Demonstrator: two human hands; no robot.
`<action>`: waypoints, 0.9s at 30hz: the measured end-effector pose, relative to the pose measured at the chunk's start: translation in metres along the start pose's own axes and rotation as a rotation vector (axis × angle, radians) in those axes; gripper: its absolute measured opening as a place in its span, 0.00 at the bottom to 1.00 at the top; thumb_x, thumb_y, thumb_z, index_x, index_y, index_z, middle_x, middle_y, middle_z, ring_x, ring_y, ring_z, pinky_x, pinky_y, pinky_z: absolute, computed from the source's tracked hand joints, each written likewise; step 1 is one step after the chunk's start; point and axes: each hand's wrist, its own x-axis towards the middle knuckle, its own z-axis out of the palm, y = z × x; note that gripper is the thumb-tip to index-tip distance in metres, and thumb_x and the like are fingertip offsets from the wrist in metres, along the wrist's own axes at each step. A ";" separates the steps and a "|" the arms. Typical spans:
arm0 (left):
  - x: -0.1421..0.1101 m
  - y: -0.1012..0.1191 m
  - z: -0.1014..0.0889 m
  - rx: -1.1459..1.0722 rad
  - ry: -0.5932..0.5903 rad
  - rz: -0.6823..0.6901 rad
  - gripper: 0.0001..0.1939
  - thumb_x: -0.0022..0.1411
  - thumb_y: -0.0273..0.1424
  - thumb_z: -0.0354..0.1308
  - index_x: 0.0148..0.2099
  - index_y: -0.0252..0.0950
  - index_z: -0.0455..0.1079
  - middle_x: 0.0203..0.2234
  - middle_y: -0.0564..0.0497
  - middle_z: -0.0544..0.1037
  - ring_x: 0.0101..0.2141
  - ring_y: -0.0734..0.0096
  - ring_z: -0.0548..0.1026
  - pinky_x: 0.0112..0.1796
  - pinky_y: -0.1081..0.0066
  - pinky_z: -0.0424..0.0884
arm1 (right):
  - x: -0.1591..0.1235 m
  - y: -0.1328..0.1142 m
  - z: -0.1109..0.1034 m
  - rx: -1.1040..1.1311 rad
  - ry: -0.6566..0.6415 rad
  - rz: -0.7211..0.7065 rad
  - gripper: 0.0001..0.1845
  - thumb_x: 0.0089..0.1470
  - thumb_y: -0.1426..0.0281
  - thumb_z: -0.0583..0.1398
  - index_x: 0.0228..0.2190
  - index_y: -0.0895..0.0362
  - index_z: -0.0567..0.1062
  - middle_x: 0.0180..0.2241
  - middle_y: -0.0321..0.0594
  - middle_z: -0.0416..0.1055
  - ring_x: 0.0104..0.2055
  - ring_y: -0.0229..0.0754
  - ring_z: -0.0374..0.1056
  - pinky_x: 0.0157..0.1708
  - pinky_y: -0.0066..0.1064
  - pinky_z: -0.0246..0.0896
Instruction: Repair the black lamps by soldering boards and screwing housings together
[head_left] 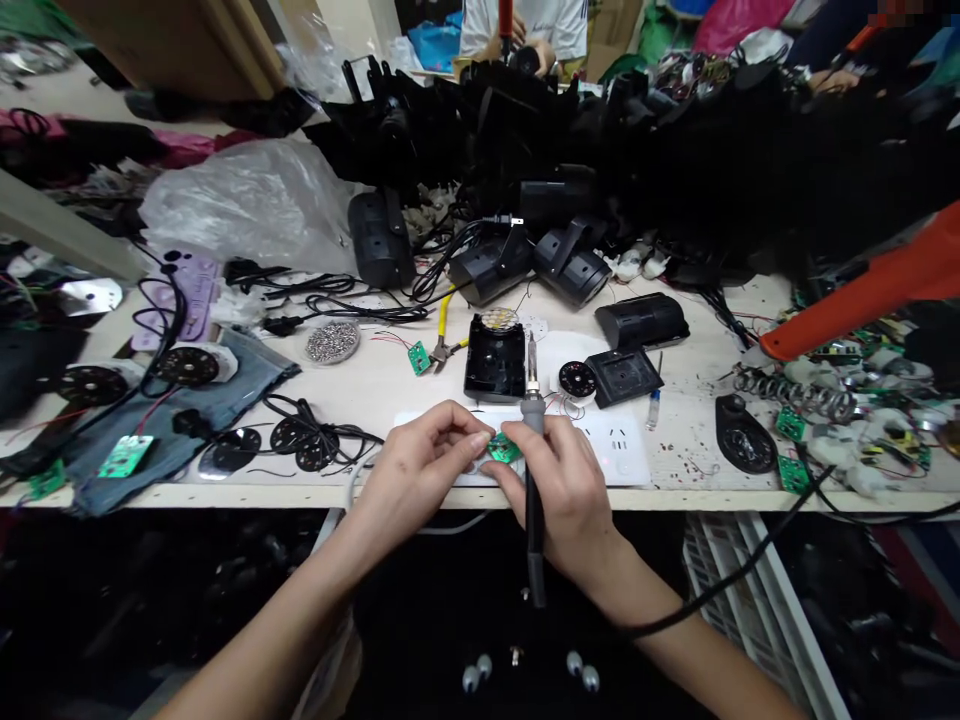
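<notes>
A small green circuit board is held low over the white power strip at the bench's front edge. My left hand pinches the board's left side between thumb and fingers. My right hand grips a soldering iron, its metal tip pointing away from me, while the thumb and a finger reach the board's right side. Just beyond my hands stands an open black plastic housing. To its right are a round black disc with a white base and a flat black cover.
Yellow-handled cutters and another green board lie left of the housing, near a dish of screws. Black housings and cables stand behind. An orange-red bar juts in at right. Across the bench sits a person.
</notes>
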 end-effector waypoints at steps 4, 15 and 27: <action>0.004 0.001 0.004 -0.059 -0.012 -0.014 0.12 0.56 0.39 0.60 0.33 0.35 0.69 0.25 0.53 0.75 0.26 0.72 0.71 0.30 0.73 0.69 | 0.003 0.012 -0.002 0.131 -0.050 0.013 0.13 0.62 0.74 0.55 0.49 0.59 0.70 0.38 0.46 0.64 0.39 0.47 0.66 0.38 0.37 0.67; 0.019 -0.008 0.016 0.130 -0.060 0.155 0.08 0.63 0.36 0.54 0.34 0.37 0.68 0.39 0.49 0.79 0.32 0.70 0.74 0.32 0.71 0.68 | 0.020 0.042 -0.015 0.241 -0.213 0.007 0.17 0.60 0.76 0.53 0.51 0.57 0.68 0.40 0.44 0.61 0.41 0.46 0.64 0.41 0.35 0.64; 0.028 0.005 0.016 0.253 -0.050 0.175 0.10 0.63 0.40 0.53 0.37 0.39 0.70 0.34 0.52 0.79 0.26 0.71 0.71 0.27 0.70 0.66 | 0.034 0.056 -0.029 0.365 0.054 0.139 0.18 0.49 0.82 0.53 0.40 0.55 0.71 0.35 0.39 0.67 0.39 0.42 0.67 0.40 0.34 0.65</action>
